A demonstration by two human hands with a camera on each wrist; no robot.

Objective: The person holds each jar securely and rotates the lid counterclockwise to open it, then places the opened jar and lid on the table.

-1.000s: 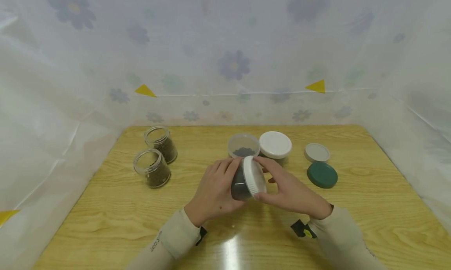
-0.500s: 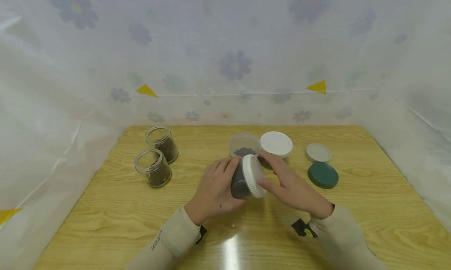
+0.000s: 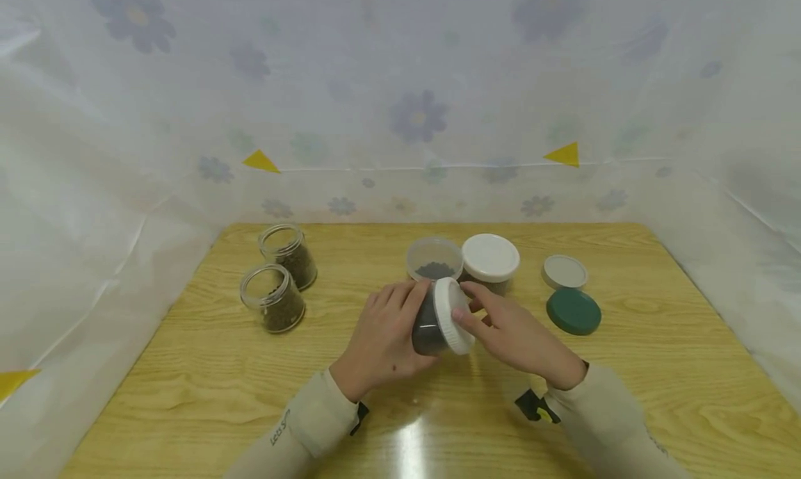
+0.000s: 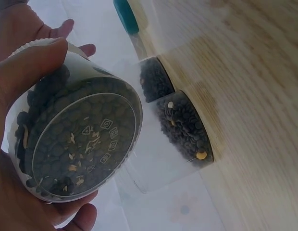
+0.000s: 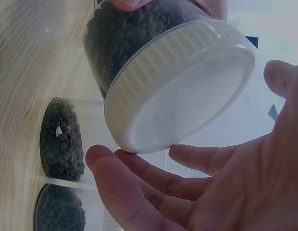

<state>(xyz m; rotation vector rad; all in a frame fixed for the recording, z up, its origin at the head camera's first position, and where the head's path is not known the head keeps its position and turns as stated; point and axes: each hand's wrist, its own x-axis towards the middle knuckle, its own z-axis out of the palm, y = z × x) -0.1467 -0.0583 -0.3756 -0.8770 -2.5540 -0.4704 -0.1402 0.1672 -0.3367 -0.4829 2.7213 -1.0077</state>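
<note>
My left hand (image 3: 382,340) grips a clear jar (image 3: 427,331) of dark bean-like pieces, tilted with its white ribbed lid (image 3: 448,315) facing right. Through the jar's base in the left wrist view, the dark pieces show with pale flakes among them. My right hand (image 3: 519,333) is beside the lid, fingers loosely spread. In the right wrist view its fingertips (image 5: 127,156) are right at the lid's lower rim, and the thumb stands apart from it. Behind the jar are a lidless clear tub (image 3: 434,241) with dark pieces and a white-lidded tub (image 3: 491,255).
Two uncovered glass jars, a nearer one (image 3: 281,312) and a farther one (image 3: 302,265), stand at the left with dark contents. At the right lie a green lid (image 3: 573,311) and a pale grey lid (image 3: 564,272). A flowered plastic sheet (image 3: 350,103) surrounds the wooden table (image 3: 206,388).
My right hand has let its grip on the lid loosen, lifting the thumb from the near rim and shifting its fingers. The jar stays in my left hand, nearly still.
</note>
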